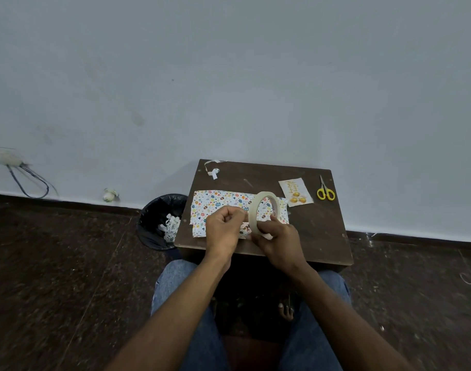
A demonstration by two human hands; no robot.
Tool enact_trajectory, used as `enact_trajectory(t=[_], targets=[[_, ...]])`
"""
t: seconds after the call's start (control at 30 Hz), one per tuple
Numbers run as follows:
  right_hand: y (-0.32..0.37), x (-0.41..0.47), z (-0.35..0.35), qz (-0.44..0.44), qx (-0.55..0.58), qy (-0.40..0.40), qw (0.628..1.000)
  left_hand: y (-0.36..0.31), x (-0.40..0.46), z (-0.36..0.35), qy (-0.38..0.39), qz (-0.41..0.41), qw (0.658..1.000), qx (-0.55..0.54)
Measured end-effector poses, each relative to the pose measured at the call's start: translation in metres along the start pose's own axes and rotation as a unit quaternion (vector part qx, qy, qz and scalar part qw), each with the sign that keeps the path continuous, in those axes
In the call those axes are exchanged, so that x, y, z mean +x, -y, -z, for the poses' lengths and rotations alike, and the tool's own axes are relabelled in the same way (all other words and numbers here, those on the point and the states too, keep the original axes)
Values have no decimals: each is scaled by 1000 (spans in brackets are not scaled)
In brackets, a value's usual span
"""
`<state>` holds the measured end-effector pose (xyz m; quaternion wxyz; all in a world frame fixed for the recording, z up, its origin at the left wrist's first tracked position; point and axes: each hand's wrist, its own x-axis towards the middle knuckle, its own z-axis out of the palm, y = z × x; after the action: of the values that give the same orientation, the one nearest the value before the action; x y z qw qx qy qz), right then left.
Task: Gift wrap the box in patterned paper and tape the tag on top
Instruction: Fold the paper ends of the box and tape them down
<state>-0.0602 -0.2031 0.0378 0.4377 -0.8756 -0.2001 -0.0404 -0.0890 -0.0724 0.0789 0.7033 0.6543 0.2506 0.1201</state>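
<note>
Two hands work above the patterned paper (215, 203), which lies on the near-left part of the small dark table (322, 231), folded over what appears to be the box; the box itself is not visible. The right hand (278, 241) grips a roll of pale tape (255, 210) held upright on edge, fingers curled round its lower rim. The left hand (223, 227) is curled, fingertips pinched at the roll's left edge, apparently on the tape end, though the strip itself cannot be made out. The tag (295, 191), printed with yellow ornaments, lies flat just beyond the paper's far-right corner. Yellow-handled scissors (325, 190) rest to its right, apart from it. A paper scrap (214, 172) sits at the table's far-left corner. Left of the table stands a black-lined bin (154, 223) holding paper offcuts.
</note>
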Motion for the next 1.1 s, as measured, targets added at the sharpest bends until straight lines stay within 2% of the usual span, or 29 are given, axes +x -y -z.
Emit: enact_trajectory(t=[0.17, 0.27, 0.47, 0.73, 0.9, 1.1], targets=[[-4, 2, -2, 10, -4, 27, 1000, -3, -1, 0, 57, 79, 992, -77], [-5, 3, -3, 15, -3, 28, 999, -2, 1, 0, 47, 64, 996, -50], [-7, 1, -1, 9, -12, 42, 999, -6, 0, 2, 54, 100, 992, -61], [-14, 1, -6, 4, 41, 59, 997, -6, 1, 3, 30, 38, 998, -27], [-14, 0, -7, -3, 48, 63, 997, -3, 1, 2, 26, 28, 999, -9], [-9, 1, -4, 35, 41, 59, 997, -7, -4, 5, 77, 106, 989, -69]])
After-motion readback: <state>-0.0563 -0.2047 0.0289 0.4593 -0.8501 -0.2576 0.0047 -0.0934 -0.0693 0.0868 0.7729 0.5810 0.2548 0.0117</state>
